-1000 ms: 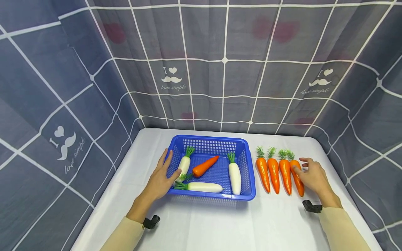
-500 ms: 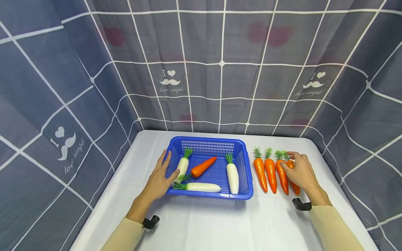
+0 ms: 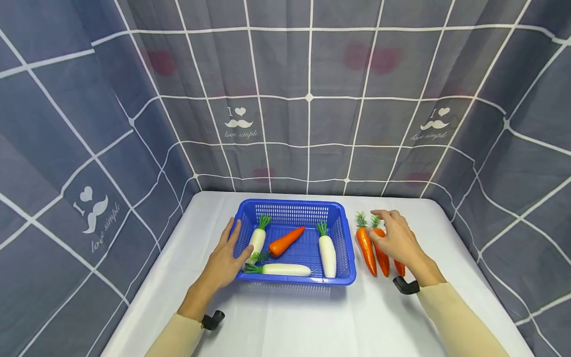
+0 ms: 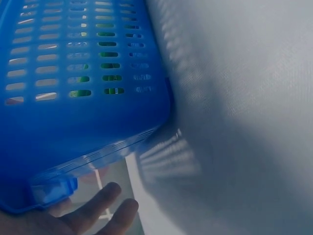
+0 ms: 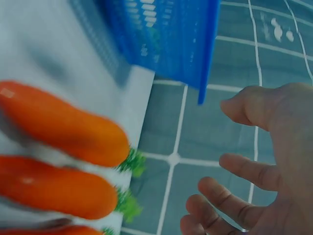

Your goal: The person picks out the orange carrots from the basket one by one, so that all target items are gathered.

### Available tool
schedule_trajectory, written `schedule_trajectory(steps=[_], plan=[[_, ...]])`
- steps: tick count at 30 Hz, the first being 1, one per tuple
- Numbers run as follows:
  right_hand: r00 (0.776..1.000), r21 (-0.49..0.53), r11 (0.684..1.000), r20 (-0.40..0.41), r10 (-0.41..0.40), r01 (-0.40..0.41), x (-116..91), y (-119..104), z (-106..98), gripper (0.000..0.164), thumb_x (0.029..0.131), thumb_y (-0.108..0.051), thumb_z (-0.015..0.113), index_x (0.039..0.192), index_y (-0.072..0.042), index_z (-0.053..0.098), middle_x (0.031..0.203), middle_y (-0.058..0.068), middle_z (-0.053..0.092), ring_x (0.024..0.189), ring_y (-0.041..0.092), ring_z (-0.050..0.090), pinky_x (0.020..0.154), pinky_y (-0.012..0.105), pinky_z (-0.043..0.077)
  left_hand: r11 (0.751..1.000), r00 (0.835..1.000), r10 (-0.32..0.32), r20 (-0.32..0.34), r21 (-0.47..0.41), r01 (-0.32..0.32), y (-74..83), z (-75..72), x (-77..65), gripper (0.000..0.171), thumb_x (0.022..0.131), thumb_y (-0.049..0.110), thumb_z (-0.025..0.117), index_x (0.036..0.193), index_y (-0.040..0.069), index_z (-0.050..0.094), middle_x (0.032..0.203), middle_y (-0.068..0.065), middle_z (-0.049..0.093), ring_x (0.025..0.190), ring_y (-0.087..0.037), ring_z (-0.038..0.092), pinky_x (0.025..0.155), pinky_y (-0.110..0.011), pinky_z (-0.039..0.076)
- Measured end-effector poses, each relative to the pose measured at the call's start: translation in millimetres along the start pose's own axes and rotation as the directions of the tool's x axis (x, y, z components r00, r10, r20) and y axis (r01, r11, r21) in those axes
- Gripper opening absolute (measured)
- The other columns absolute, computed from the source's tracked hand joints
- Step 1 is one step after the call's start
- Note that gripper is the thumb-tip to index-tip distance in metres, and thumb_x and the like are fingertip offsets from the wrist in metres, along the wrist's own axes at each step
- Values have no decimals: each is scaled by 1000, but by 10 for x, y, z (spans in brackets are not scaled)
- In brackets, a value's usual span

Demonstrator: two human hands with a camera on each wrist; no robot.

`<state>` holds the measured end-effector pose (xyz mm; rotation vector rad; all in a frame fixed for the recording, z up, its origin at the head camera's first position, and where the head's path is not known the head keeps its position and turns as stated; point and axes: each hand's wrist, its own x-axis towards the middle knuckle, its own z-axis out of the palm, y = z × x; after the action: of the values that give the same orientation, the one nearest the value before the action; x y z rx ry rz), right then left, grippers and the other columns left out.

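Observation:
A blue plastic basket holds an orange carrot and three white radishes with green tops. My left hand rests against the basket's left side, fingers spread along the rim and thumb reaching over it. In the left wrist view its fingers extend beyond the perforated basket wall. My right hand, fingers parted and nothing between them, hovers over the carrots lined up right of the basket, covering part of the row. In the right wrist view, several carrots with feathery green tops lie below it.
The white tabletop stretches in front of the basket. Grey-blue curtains with white grid lines enclose the back and both sides. A black wrist camera sits by the right cuff, another by the left.
My right hand has moved left across the carrot row, from the rightmost carrot toward those nearer the basket. My left hand stays at the basket, whose contents look the same. The head view has shifted slightly.

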<state>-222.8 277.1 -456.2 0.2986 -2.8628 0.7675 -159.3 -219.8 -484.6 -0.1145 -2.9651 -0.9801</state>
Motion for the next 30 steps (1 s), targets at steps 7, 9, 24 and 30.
schedule_trajectory(steps=[7,9,24,30], plan=[[997,-21,997,47,-69,70,132,-329,76,64,109,-34,82,166,-9,62,156,31,62,139,53,60,114,78,55,1000,1000,-16,5,3,16,-49,-6,6,94,119,53,62,190,21,9,200,-6,-6,176,-55,34,137,-77,38],[994,-32,995,58,-96,98,178,-411,106,65,109,-35,83,165,-10,63,155,30,63,136,51,61,112,75,58,1000,1000,-16,4,7,16,-58,-13,6,94,119,53,61,190,20,8,200,-8,-5,175,-55,35,137,-77,38],[919,-57,934,211,-334,352,442,-942,353,67,106,-37,87,166,-15,65,157,22,66,135,45,66,114,70,58,1000,1000,-12,-6,3,12,-56,26,3,95,119,55,62,190,22,9,200,-5,-5,176,-53,35,137,-75,39],[870,-27,911,311,-383,411,542,-1159,424,69,107,-44,86,168,-21,63,160,17,64,145,44,64,126,70,54,1000,1000,-6,-6,6,6,-49,37,7,94,119,55,62,190,22,9,200,-6,-3,177,-52,34,138,-74,39]])
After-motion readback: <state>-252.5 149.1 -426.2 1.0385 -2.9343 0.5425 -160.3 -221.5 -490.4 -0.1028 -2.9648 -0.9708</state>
